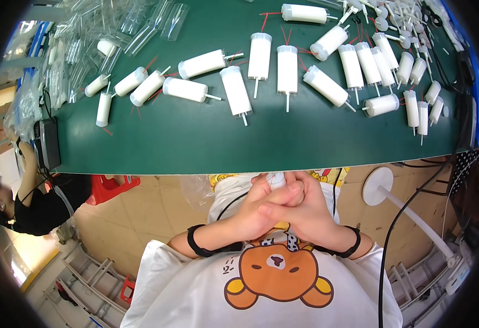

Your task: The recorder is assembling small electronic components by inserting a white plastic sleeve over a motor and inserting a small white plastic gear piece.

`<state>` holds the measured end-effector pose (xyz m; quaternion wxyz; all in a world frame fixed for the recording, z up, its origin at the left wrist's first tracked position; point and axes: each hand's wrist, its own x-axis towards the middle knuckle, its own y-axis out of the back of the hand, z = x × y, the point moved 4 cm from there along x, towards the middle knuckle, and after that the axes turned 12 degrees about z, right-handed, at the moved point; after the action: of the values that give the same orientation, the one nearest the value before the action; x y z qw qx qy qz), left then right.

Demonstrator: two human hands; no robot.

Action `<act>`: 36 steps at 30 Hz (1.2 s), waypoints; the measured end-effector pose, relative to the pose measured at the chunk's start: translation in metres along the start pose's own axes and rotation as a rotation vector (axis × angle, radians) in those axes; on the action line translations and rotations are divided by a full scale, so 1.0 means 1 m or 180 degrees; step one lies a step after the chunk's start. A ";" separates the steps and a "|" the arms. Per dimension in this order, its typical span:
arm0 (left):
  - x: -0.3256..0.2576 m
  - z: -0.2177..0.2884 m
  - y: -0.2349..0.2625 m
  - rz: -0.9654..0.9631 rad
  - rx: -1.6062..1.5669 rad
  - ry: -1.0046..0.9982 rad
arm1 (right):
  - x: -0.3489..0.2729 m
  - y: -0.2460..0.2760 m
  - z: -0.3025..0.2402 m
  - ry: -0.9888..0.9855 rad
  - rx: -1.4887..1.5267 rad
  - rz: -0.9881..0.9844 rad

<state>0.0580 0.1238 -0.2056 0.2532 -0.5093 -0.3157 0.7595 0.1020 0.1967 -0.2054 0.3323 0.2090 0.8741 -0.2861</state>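
**One piece in hand, many sleeved units laid out**

Left hand point(254, 203) and right hand point(307, 201) are pressed together, fingers wrapped over a white, round-ended piece point(276, 179) just off the near edge of the green counter point(195, 145). Mostly hidden, so can't tell its stage. White stemmed cylinders in clear sleeves point(259, 57) look done or nearly so. Loose clear plastic tubes point(175, 23) and white stemmed discs point(381, 23) seem unused, probably work left.
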 end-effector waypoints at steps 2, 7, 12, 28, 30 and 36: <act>0.004 -0.002 -0.001 -0.0237 -0.0088 -0.0250 | 0.002 0.001 -0.007 0.0011 -0.0101 -0.0134; 0.006 -0.021 0.006 0.0129 -0.0107 -0.0388 | 0.009 -0.002 -0.023 0.0127 0.0053 -0.0522; 0.000 0.001 -0.011 0.0305 -0.0016 -0.0216 | 0.005 -0.005 -0.021 -0.0228 0.0172 -0.0344; -0.008 0.010 -0.003 0.0574 0.0256 0.0597 | -0.006 -0.012 -0.002 -0.0389 0.0473 0.0194; -0.007 0.008 0.000 0.0405 0.0196 0.0520 | -0.005 -0.014 -0.006 -0.0352 0.0445 0.0186; 0.001 0.005 -0.001 0.0361 0.0041 0.0324 | 0.003 -0.009 -0.012 -0.0085 0.0332 0.0067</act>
<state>0.0532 0.1242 -0.2044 0.2287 -0.5626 -0.2683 0.7478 0.0898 0.1983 -0.1967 0.3356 0.2314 0.8512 -0.3305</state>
